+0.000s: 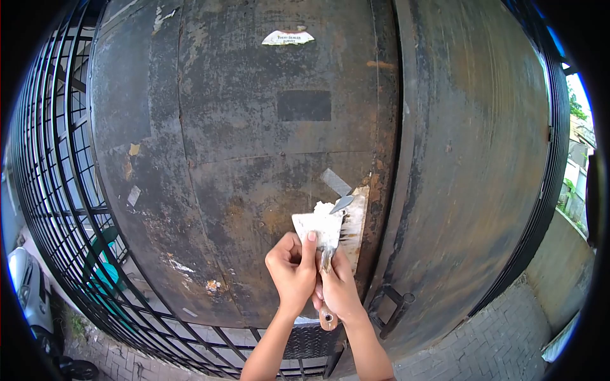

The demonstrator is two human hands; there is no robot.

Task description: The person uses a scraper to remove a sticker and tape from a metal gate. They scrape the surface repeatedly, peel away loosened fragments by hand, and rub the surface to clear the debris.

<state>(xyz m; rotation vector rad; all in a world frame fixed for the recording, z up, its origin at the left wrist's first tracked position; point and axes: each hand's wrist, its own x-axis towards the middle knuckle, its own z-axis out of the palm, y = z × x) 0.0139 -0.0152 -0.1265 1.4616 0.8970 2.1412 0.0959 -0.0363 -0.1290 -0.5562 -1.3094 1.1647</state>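
In my right hand (340, 286) is a scraper with a worn wooden handle (328, 317), held near its neck with the blade end up. White material covers its flared blade (306, 223), with a ragged white scrap (325, 208) along the top. My left hand (291, 273) grips the blade, thumb pressed flat on the white face and the other fingers curled behind. By the blade's upper right corner is a grey, leaf-shaped piece (342, 204). Behind the hands, a partly torn pale paper patch (356, 219) clings to the stained dark metal door (254, 178).
A grey tape strip (335, 182) sits above the torn paper, and a white sticker remnant (288, 38) higher up. A metal handle (397, 310) projects at the lower right. Black bars (57, 140) run down the left. Paving (492, 343) lies below; a parked car (28, 286) stands outside.
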